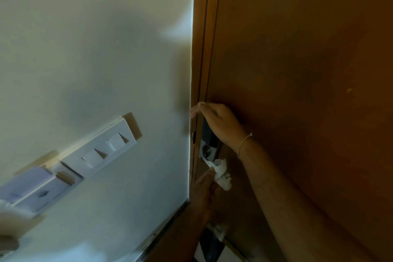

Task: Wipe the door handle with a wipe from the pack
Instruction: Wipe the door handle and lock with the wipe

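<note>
The left hand (205, 185) pinches a crumpled white wipe (222, 173) just below the door handle (209, 144), ready to rub it. Above the handle, the right hand (217, 122) rests fingers curled, gripping nothing, on the brown door (297, 70), probably steadying it.

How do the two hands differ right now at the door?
The right hand is higher, draped over the dark lock plate at the door's edge, holding nothing; the left hand is lower, gripping a crumpled white wipe. The right hand has a thin band at the wrist; the left wrist looks bare. Both are close against the door, near the handle.
</note>
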